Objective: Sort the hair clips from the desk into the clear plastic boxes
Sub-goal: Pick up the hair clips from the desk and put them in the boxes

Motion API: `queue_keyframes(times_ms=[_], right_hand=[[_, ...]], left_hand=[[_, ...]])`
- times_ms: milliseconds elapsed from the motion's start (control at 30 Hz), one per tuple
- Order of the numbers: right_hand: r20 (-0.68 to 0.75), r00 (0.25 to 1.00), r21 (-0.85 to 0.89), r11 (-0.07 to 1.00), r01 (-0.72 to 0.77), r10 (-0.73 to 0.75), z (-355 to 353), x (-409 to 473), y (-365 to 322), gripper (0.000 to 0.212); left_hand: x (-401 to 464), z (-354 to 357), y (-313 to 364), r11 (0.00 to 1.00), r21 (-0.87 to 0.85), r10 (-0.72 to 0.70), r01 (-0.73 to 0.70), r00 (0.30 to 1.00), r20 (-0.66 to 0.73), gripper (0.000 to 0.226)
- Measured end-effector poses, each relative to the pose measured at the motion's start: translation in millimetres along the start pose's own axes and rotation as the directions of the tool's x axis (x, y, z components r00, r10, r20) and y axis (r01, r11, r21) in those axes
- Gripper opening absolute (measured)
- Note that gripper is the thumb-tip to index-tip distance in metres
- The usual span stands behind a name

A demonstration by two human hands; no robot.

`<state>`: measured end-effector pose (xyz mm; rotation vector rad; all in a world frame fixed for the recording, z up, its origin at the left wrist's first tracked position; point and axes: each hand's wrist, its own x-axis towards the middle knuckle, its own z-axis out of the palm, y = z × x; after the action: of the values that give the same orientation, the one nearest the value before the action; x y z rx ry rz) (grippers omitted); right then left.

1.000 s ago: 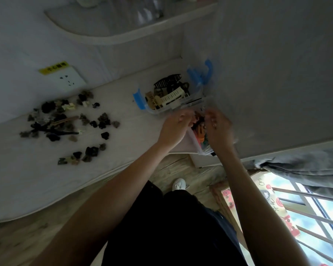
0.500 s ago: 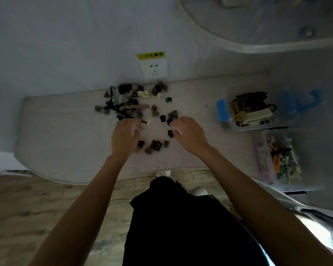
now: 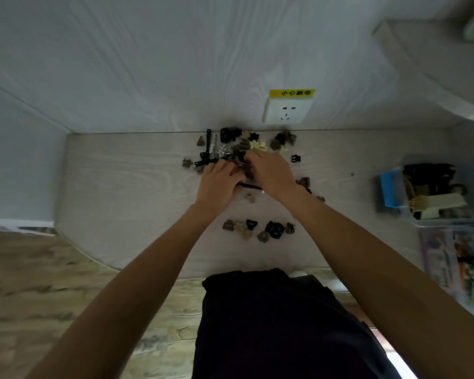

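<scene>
Here both hands dig into the hair clips below the socket, grip unclear, boxes well right.

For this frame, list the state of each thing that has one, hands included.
left hand: down on the pile of hair clips, fingers curled, grip hidden
right hand: down on the same pile, grip hidden
pile of hair clips: loose on the desk, unsorted
blue-latched box: lid off, holding clips
nearer clear box: blurred, holding colourful clips
wall socket: nothing plugged in
</scene>
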<state>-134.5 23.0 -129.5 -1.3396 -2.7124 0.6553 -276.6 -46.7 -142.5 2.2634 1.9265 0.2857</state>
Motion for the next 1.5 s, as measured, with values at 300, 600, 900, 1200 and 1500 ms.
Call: queue_keyframes(times_ms=[300, 600, 900, 1200, 1500], right_hand=[[0.041, 0.992, -0.073, 0.991, -0.114, 0.117, -2.4, -18.3, 27.1, 0.032], [-0.015, 0.974, 0.179, 0.959, -0.221, 0.227, -7.5, -50.6, 38.3, 0.020], [-0.079, 0.997, 0.248, 0.969, 0.012, 0.008, -16.7, 0.1, -0.5, 0.016], [0.172, 0.964, -0.119, 0.967, 0.224, -0.202, 8.3, 15.3, -8.2, 0.024], [0.040, 0.978, 0.008, 0.978, 0.206, -0.207, -19.1, -17.1, -11.1, 0.018]], left_hand=[[-6.3, 11.7, -7.9, 0.969, 0.114, 0.238, -0.220, 0.956, -0.174, 0.018], [-6.5, 13.9, 4.8, 0.985, 0.043, 0.170, -0.166, 0.979, -0.117, 0.015], [-19.7, -27.7, 8.9, 0.644, -0.728, -0.493, 0.235, 0.855, -0.161, 0.021], [-6.8, -42.5, -54.9, 0.102, -0.907, -0.834, 0.408, 0.532, 0.145, 0.012], [7.5, -42.1, -67.9, 0.797, -0.375, -0.459, 0.472, 0.879, 0.132, 0.038]])
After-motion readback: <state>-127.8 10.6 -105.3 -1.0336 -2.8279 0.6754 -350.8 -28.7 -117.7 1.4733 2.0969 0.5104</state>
